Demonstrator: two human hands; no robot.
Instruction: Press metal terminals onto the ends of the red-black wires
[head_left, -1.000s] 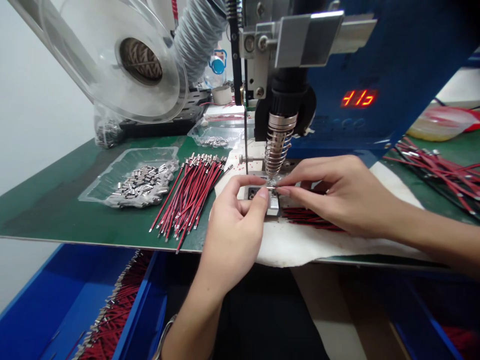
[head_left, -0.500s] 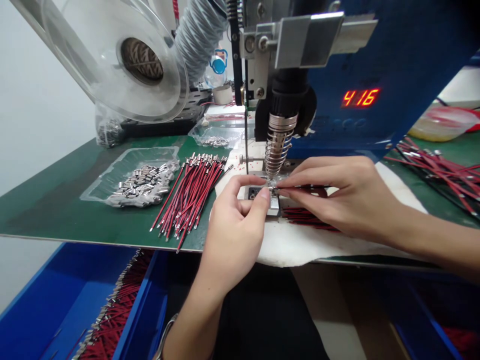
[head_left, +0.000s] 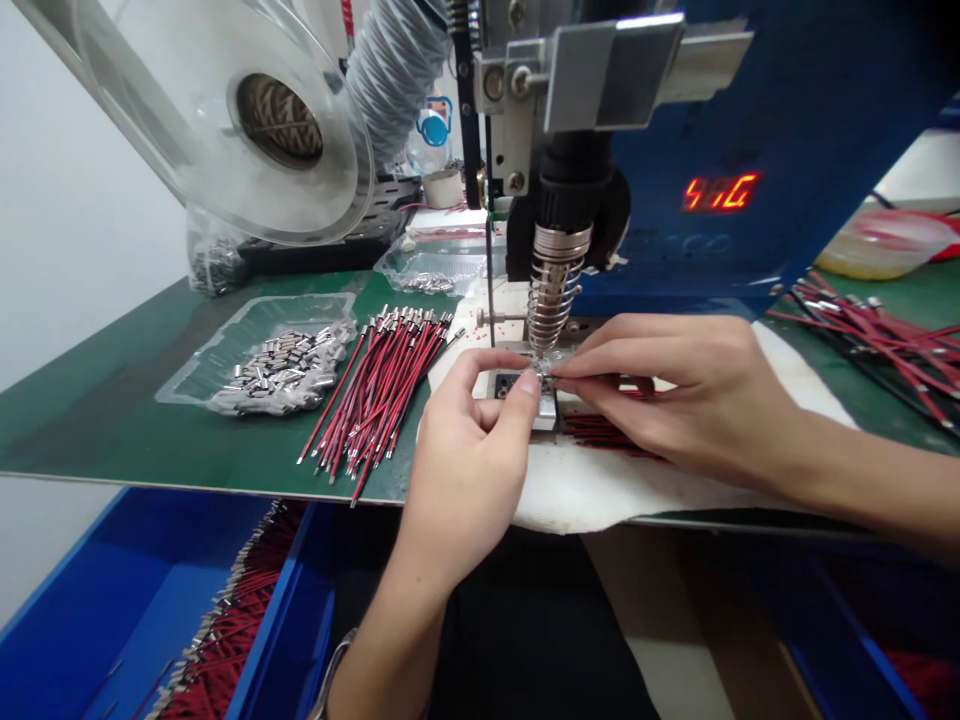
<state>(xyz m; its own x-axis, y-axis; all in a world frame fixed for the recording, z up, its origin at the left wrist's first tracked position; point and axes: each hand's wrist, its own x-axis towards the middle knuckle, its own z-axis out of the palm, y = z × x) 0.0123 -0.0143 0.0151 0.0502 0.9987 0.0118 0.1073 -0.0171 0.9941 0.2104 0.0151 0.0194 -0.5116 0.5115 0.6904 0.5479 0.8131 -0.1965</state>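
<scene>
My left hand [head_left: 476,440] is at a small metal fixture [head_left: 545,415], thumb and forefinger closed around its left side. What those fingertips pinch is too small and covered to make out. From the right, my right hand [head_left: 675,385] reaches to the same spot, its fingers pinching a thin wire whose end is hidden by the fingertips. Just above both sets of fingertips points the spring-wrapped soldering head [head_left: 555,285] of a blue machine [head_left: 675,250]. Beneath my right hand, several red and black wires [head_left: 607,432] lie on a white cloth [head_left: 600,490].
To the left lie a bundle of red and black wires with silvery ends [head_left: 382,390] and a clear tray [head_left: 180,385] of small metal cylinders. A transparent fume hood [head_left: 172,130] hangs above. More wires [head_left: 892,340] lie at right. Blue bins [head_left: 157,580] sit below the table edge.
Both hands stay at the fixture with almost no movement. Less of the wire shows between my right fingers. The view has shifted very slightly.
</scene>
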